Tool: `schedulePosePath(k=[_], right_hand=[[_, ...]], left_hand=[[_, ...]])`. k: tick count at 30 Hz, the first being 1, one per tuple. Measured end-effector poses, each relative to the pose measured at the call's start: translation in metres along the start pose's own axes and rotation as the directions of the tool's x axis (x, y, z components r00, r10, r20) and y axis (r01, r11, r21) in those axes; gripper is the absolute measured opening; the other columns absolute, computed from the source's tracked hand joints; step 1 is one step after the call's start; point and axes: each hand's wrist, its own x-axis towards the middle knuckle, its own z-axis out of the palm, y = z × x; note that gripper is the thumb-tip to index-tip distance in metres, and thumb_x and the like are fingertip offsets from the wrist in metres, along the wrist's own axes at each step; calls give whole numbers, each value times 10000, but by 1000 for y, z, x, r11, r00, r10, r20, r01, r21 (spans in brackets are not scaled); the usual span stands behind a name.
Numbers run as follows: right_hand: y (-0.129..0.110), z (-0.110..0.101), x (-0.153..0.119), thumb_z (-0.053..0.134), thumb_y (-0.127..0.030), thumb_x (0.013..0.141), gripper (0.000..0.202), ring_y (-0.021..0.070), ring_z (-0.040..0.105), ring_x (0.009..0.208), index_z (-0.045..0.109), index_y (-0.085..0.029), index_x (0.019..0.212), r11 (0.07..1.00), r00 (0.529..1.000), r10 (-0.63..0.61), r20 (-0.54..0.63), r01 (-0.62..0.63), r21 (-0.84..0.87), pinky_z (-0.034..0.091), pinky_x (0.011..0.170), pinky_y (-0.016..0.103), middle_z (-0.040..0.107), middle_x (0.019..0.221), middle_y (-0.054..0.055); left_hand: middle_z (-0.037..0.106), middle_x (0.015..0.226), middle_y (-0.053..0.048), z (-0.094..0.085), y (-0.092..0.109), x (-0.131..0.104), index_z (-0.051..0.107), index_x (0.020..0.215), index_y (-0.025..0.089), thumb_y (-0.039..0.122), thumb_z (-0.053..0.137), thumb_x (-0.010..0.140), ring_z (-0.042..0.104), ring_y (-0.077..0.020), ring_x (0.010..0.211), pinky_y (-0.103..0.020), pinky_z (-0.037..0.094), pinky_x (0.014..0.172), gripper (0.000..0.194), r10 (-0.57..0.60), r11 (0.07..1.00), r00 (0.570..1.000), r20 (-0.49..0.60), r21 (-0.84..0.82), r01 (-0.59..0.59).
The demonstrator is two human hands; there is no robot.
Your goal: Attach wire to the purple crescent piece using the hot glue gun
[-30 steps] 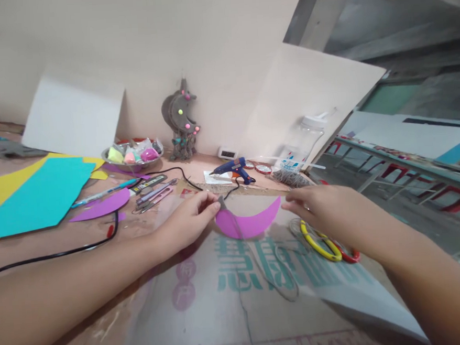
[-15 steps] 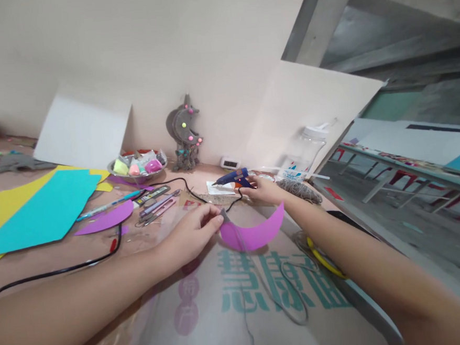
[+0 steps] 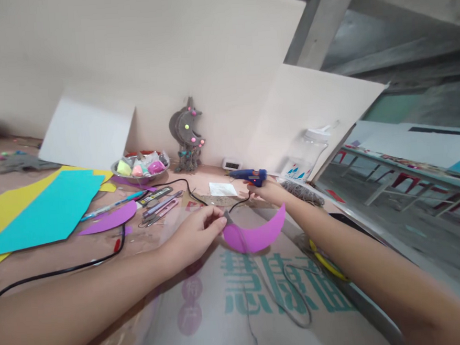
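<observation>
Between the thumb and fingers of my left hand (image 3: pixel 202 231) is one tip of a purple paper crescent (image 3: pixel 258 236). Grey yarn (image 3: pixel 297 299) is wrapped round that tip, and its loose strand trails over the printed sheet below. My right hand (image 3: pixel 268 190) is closed round the handle of a blue hot glue gun (image 3: pixel 250 177). The gun's nozzle points left, above the table, close to a small white paper (image 3: pixel 222 189). A black cord runs down from the gun.
Yellow and turquoise card (image 3: pixel 47 211), a cutter and pens (image 3: pixel 159 209) lie left. A metal bowl (image 3: pixel 141 171) holds coloured clay packs. A finished grey crescent ornament (image 3: pixel 187 128) leans on the wall. Right stand a clear bottle (image 3: pixel 309 151), a yarn ball (image 3: pixel 304 192) and yellow-handled scissors (image 3: pixel 329 263).
My right hand has raised the glue gun off the white paper and shifted it to the right. My left hand keeps the crescent in nearly the same place.
</observation>
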Motion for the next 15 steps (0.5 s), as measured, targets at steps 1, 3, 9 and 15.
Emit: schedulePosePath(k=[1, 3, 9, 15], right_hand=[[0, -7, -4, 566, -248, 765, 204, 124, 585, 550, 638, -110, 898, 1000, 1000, 20, -3, -20, 12, 454, 542, 212, 677, 709, 60], [-1, -23, -17, 536, -275, 787, 241, 129, 590, 569, 622, -129, 958, 999, 999, 18, -32, -17, 40, 471, 570, 223, 679, 751, 56], [-9, -47, -74, 564, -431, 781, 306, 159, 606, 612, 592, -171, 940, 965, 999, -17, -44, 28, 259, 496, 614, 269, 642, 702, 26], [-16, -38, -136, 547, -424, 828, 222, 133, 584, 602, 568, -203, 831, 870, 993, -43, -112, 92, 484, 496, 613, 276, 636, 752, 23]], left_hand=[[480, 626, 46, 0, -1, 1, 489, 792, 177, 323, 462, 852, 422, -96, 536, -206, 312, 491, 161, -21, 999, 1000, -4, -35, 21], [467, 589, 54, 0, -4, 2, 466, 782, 181, 340, 459, 855, 398, -87, 491, -201, 290, 453, 175, -56, 992, 998, -1, -109, 55], [447, 572, 59, 0, -10, 5, 442, 746, 189, 363, 460, 857, 395, -84, 480, -201, 293, 451, 207, -57, 988, 998, 4, -145, 57], [443, 574, 62, 0, -3, 2, 449, 745, 183, 330, 459, 860, 390, -84, 493, -207, 295, 478, 187, -47, 996, 999, -6, -76, 47]])
